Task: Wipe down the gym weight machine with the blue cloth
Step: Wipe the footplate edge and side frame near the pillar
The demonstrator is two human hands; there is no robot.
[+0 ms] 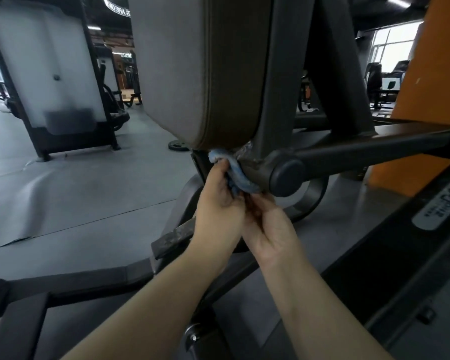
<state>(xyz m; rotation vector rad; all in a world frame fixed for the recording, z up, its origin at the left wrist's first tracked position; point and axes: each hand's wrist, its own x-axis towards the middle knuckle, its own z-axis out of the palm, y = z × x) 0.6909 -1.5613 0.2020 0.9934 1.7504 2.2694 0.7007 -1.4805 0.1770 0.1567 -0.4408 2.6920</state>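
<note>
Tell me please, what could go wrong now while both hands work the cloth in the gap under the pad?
1. The left hand and right hand hold the blue cloth right beside the round pivot cap; if the arm swings, fingers might get pinched.
2. The cloth is threaded behind the frame joint under the grey pad, so it may snag there.

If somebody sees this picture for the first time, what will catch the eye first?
Two bare hands meet at the centre: the left hand grips a blue cloth against the machine's dark pivot joint, with the right hand just below. A large grey pad looms above.
</note>
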